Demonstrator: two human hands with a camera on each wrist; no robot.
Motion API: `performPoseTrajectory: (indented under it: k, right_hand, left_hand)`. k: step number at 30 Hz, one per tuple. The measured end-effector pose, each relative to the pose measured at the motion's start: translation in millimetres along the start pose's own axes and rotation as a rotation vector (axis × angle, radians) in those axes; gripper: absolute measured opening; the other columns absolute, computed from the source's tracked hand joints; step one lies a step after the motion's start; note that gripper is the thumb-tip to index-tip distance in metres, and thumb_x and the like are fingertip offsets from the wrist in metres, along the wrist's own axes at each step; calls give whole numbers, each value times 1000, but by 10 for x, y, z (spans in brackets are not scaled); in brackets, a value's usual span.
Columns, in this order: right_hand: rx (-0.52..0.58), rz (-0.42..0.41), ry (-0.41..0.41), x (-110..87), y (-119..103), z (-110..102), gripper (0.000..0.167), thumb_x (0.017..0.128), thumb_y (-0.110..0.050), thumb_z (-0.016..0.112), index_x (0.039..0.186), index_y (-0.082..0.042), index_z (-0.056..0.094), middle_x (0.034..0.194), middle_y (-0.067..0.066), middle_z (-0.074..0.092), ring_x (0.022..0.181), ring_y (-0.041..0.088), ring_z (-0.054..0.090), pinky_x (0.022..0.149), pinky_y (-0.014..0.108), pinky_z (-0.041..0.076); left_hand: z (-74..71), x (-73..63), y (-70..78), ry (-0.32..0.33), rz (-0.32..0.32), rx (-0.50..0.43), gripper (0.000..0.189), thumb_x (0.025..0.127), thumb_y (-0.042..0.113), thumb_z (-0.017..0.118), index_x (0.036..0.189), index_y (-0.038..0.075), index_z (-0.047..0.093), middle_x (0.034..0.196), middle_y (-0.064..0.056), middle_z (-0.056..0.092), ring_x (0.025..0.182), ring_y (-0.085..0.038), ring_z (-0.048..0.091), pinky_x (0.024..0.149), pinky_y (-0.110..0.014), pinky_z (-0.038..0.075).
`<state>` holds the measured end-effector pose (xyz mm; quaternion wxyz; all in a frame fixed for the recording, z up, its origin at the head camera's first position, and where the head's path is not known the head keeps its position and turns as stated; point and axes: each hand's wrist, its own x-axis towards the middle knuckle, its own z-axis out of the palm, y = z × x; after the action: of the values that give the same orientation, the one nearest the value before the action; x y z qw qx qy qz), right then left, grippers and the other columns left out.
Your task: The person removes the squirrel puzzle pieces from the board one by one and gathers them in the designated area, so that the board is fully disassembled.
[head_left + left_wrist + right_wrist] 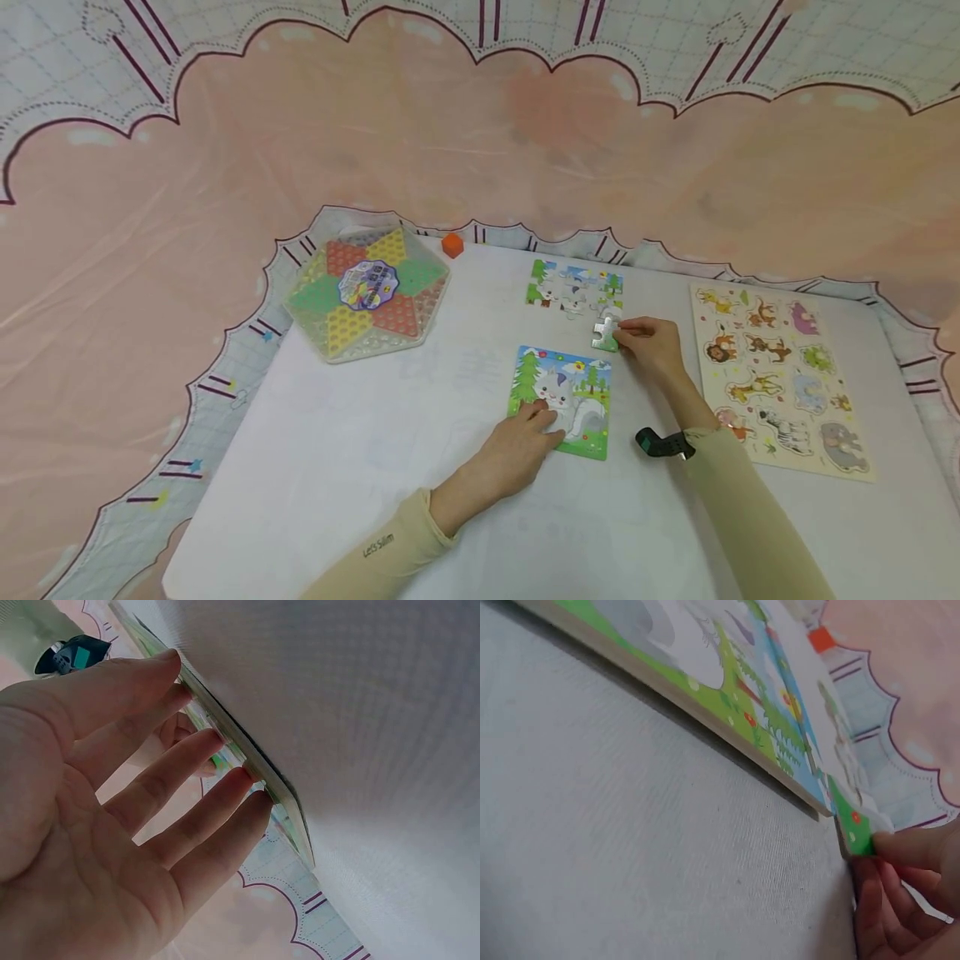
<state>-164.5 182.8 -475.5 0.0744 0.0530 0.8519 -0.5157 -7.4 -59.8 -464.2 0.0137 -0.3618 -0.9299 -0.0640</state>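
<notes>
A square picture board with a grey squirrel and green trees lies on the white table. My left hand rests its fingertips on it; in the left wrist view those fingers look almost straight and touch the board's face near one edge. Beyond the board, a partly joined jigsaw puzzle shows a similar scene. At its lower right corner, my right hand pinches a jigsaw piece between thumb and fingers. The right wrist view shows that piece's green part beside the board's corner.
A wooden animal puzzle board lies to the right, partly under the right forearm. At the far left is a hexagonal Chinese checkers board. An orange block sits by the table's back edge. A dark watch is on the right wrist.
</notes>
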Motion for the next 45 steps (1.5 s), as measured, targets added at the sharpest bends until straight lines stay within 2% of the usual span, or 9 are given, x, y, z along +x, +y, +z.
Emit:
performPoseTrajectory:
  k: [5,11,19,27,39,45]
  right_hand:
    - [-124,-50,44,-10,-35,7,25,89,-8,71,107,10,70,92,19,70,69,1,57,62,13,45]
    - [-151,-19,7,-23,-50,-39,25,90,-8,70,108,11,70,96,23,70,69,1,58,62,13,47]
    - [-149,0,5,4,-66,-36,25,89,-8,71,106,10,71,92,18,70,68,4,58,60,15,47]
    - [-176,-46,66,23,-20,28,22,89,-8,70,102,9,72,91,19,69,68,5,54,59,14,44]
    - [-211,-47,62,7,-22,36,21,88,-8,71,100,9,72,86,16,67,68,11,54,58,17,42]
    - [-219,-54,58,11,-14,40,21,89,-9,70,101,8,72,85,16,67,67,11,55,57,18,44]
  left_hand:
    - [-2,5,10,2,1,1,26,92,8,66,115,17,74,116,-3,60,119,-22,51,103,-34,43]
    - [-9,6,19,-13,-5,0,26,92,9,66,116,17,73,117,-3,60,119,-21,50,102,-32,44]
    - [-7,5,19,-27,-12,-4,27,92,9,66,118,17,73,120,-4,59,121,-22,50,103,-33,44]
    - [1,7,8,-14,-8,-2,27,93,9,66,117,17,73,119,-4,59,120,-22,50,103,-34,44]
    - [-8,11,11,-35,-15,0,27,93,10,65,118,17,73,120,-3,59,119,-21,50,103,-33,44]
    - [7,11,1,-20,-4,20,26,93,10,65,117,18,73,119,-3,60,119,-21,50,103,-33,43]
